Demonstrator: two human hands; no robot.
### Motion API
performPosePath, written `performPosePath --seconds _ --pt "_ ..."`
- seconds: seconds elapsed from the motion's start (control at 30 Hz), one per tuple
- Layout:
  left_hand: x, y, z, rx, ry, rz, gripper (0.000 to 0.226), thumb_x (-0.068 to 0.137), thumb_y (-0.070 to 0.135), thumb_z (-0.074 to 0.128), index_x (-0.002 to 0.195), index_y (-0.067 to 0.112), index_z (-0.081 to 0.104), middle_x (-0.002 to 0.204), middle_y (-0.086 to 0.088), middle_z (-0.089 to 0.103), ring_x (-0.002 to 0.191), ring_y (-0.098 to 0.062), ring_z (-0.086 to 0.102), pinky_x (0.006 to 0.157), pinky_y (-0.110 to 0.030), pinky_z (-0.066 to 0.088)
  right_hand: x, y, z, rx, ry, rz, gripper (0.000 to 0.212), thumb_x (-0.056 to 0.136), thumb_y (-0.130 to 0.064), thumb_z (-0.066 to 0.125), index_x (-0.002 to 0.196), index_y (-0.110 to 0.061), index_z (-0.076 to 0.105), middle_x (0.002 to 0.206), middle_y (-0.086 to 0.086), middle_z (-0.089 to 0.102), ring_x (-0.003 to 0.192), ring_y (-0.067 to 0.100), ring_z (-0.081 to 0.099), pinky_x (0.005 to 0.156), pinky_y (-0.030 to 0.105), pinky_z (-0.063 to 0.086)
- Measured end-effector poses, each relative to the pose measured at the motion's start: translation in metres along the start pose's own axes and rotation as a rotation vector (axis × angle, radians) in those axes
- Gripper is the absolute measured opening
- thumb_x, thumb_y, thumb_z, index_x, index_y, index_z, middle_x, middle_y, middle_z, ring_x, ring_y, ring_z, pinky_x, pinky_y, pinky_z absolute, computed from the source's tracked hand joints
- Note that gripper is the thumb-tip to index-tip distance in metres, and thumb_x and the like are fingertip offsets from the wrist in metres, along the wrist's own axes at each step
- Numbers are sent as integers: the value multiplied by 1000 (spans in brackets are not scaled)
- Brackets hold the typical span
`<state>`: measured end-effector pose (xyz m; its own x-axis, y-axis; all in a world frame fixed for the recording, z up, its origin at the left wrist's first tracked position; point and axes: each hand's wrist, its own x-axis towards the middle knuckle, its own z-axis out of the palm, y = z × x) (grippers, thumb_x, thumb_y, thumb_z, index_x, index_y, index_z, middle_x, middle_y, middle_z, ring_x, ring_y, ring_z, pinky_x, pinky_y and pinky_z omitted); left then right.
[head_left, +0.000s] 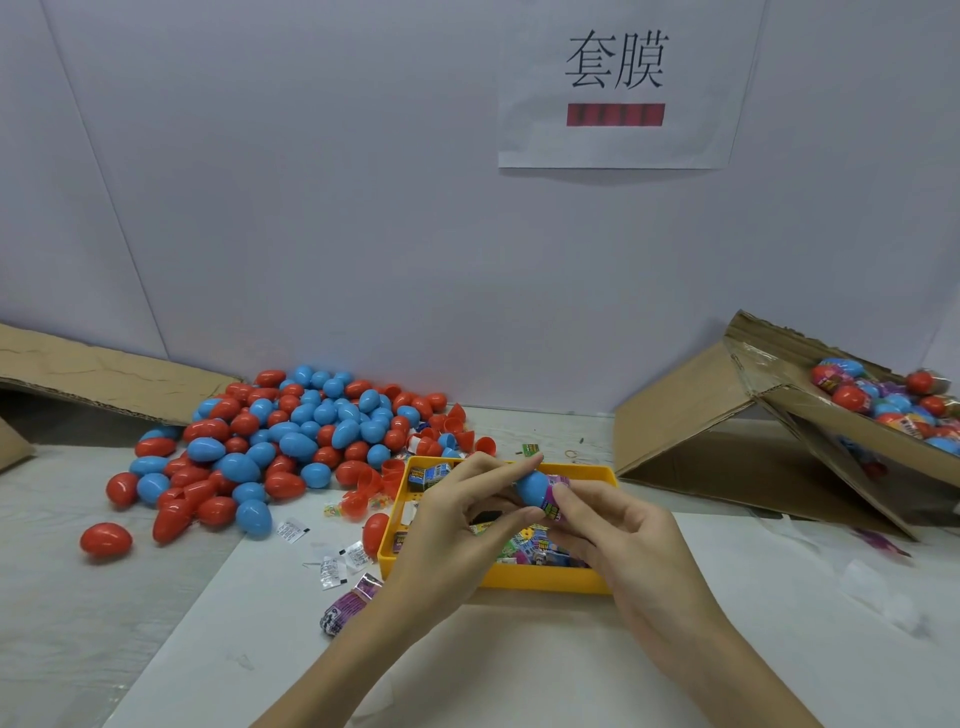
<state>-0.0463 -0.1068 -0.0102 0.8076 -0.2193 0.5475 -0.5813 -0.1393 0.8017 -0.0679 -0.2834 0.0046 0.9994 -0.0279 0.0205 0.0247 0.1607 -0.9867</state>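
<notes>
Left hand (467, 519) pinches the blue egg (532, 486) by its bare end, thumb under, fingers over. Right hand (618, 530) pinches the printed sleeve (556, 501) around the egg's other end. Egg is held just above the tray (540, 582), over its far half. Sleeve covers about half the egg, so this one looks partway done. Left of tray: pile (280, 441) of bare red and blue eggs, so most of the work seems left. Right of tray: box (670, 415) holding sleeved eggs (883, 400), finished. By tray's front-left corner lies a spare sleeve (345, 610).
</notes>
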Motion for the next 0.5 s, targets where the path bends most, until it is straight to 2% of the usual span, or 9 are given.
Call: performPosePath --seconds 0.17,0.33,0.5 --pt "0 -3 2 73 -22 62 53 93 9 69 142 28 58 115 15 59 109 -21 64 91 -26 56 -2 -1 1 181 -14 66 51 66 -34 84 110 -9 78 108 9 78 104 23 75 81 27 62" --pt "-2 -1 7 46 42 30 47 96 23 69 140 36 57 125 17 62 117 -15 63 92 -21 54 -4 -5 4 374 -63 175 39 77 -20 79 114 -6 76 115 13 76 104 23 75 77 26 62" --pt "-3 3 7 51 -7 25 38 102 28 61 138 38 57 133 20 60 123 -10 60 93 -16 50 -7 -8 8 493 -85 225 37 84 -16 74 118 -1 74 117 16 75 99 22 76 76 27 62"
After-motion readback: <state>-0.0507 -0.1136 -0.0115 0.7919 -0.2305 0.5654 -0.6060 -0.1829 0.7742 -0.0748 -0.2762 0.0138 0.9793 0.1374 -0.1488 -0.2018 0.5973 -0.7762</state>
